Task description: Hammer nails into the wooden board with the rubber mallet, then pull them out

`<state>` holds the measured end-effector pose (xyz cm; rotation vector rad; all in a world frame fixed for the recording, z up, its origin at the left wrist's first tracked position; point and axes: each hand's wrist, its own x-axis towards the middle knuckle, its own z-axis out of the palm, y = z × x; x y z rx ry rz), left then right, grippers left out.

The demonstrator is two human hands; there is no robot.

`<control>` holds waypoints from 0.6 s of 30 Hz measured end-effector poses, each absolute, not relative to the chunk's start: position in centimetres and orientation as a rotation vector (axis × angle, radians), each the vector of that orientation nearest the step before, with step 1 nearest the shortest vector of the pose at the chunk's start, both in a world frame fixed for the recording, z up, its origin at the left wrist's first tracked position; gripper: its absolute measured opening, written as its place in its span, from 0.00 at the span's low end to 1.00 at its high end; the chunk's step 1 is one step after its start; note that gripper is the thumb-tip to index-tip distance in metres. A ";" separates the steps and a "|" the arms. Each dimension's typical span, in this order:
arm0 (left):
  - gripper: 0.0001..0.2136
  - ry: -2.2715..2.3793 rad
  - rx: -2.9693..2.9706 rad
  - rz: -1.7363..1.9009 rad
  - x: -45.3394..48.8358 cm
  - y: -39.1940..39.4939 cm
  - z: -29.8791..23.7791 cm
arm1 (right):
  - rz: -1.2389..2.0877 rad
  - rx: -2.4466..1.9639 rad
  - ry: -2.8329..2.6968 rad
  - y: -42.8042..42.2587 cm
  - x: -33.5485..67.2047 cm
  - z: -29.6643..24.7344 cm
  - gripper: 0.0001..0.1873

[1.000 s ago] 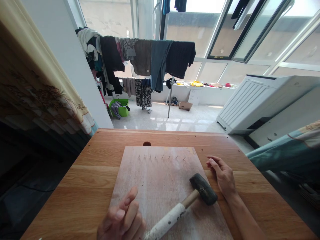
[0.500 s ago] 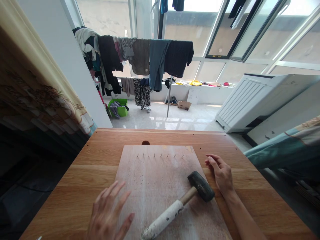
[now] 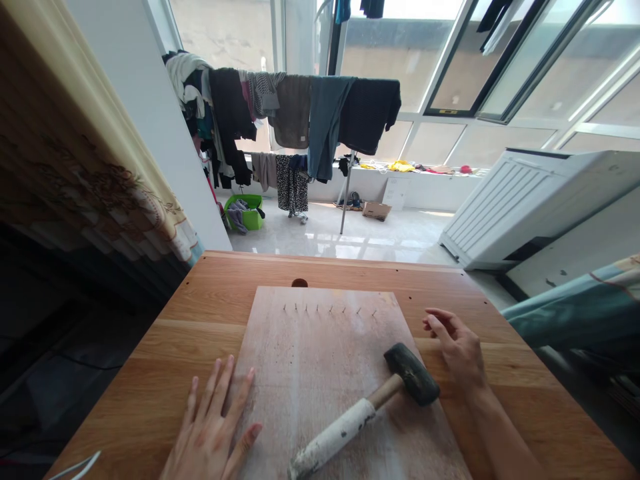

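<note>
A reddish wooden board point(image 3: 320, 340) lies on the table, with a row of several thin nails point(image 3: 331, 309) standing up near its far edge, some leaning. Diagonally across the board rests a mallet point(image 3: 345, 423) with a dark head and a worn white grip on its handle. My left hand point(image 3: 213, 423) is spread flat by the board's left edge, fingers apart, holding nothing. To the right of the board, my right hand point(image 3: 457, 343) rests on the table with its fingers curled in towards the thumb. Whatever is inside those fingers, if anything, is hidden. Neither hand touches the mallet.
The wooden table point(image 3: 190, 320) has a round dark hole point(image 3: 299, 283) behind the board. A white cord point(image 3: 83, 467) shows at the lower left. Beyond stand a clothes rack with laundry point(image 3: 293, 110), a green basket point(image 3: 253, 219) and a white appliance point(image 3: 500, 207).
My left hand has moved left and settled flat, its fingers spreading. My right hand keeps its curled pose. The view has shifted slightly; the mallet and nails stay in place on the board.
</note>
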<state>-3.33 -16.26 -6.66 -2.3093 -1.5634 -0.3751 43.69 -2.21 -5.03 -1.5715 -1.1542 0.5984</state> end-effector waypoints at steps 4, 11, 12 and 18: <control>0.33 -1.601 -2.312 -0.383 -3.4 -16.6 -6.7 | 0.504 -1.720 -1.451 -3.3 43.9 -2.7 0.23; 0.30 -1.699 -2.401 -0.495 -4.0 -16.4 -6.1 | 0.483 -1.711 -1.719 -6.8 43.3 -2.7 0.24; 0.29 -1.695 -2.420 -0.507 -3.8 -16.3 -6.0 | 0.486 -1.743 -1.692 -7.2 43.5 -2.9 0.25; 0.28 -1.510 -2.526 -0.490 -0.2 -15.1 -5.3 | 0.546 -2.072 -1.419 -9.7 46.5 -2.8 0.32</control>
